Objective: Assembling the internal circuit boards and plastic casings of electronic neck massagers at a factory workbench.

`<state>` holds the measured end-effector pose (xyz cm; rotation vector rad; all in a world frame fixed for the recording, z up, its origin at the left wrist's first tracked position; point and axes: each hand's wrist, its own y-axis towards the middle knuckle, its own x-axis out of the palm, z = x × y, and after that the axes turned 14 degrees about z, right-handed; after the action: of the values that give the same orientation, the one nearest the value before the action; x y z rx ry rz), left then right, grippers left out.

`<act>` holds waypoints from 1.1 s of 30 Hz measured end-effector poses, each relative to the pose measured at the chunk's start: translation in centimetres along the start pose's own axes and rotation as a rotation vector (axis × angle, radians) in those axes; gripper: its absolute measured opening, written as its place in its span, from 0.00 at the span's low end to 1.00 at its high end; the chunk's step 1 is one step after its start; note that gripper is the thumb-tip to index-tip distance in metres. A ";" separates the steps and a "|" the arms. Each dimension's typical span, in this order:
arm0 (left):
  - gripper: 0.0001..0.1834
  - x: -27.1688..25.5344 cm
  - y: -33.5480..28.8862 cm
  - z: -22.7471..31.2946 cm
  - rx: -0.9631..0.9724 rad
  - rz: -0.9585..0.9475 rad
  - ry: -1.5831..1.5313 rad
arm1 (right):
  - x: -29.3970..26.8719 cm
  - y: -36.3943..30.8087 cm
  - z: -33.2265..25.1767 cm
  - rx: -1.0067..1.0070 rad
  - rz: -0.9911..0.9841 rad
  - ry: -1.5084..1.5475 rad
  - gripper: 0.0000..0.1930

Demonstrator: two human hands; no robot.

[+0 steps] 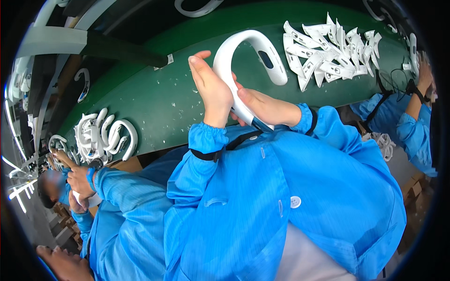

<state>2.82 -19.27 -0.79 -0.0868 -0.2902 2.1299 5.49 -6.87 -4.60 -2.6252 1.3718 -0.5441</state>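
A white U-shaped neckband device (227, 55) with a dark oval panel on one end is held up over the near edge of the green table, its curve at the top. The palm of my left hand (212, 91) presses against its outer left side, fingers stretched upward. From the other side my right hand (269, 105) grips the lower part of the same arm, thumb in front and fingers partly hidden behind the band. The band's lower end, with a dark section, rests close to my blue jacket (234, 187).
Loose white curved shell pieces (335, 54) lie heaped on the green table (173, 103) to the right. Several white neckbands (105, 136) are piled at the left. Co-workers' hands show at the left (80, 180) and far right (424, 75). A dark post (126, 50) stands at upper left.
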 end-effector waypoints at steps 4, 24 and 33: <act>0.33 -0.4 0.9 -1.3 -0.117 0.002 -0.048 | 0.2 -0.2 -0.8 0.106 0.035 -0.026 0.30; 0.28 0.0 1.4 -1.9 -0.214 -0.010 -0.020 | -0.1 -1.0 -0.6 0.132 -0.007 -0.121 0.31; 0.31 -1.3 3.3 -1.0 -0.376 -0.165 -0.020 | -0.6 -0.8 1.3 0.123 -0.111 0.194 0.26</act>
<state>1.01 -21.84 -2.65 -0.2508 -0.6844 1.8917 6.29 -5.96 -5.75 -2.6167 1.2023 -0.8894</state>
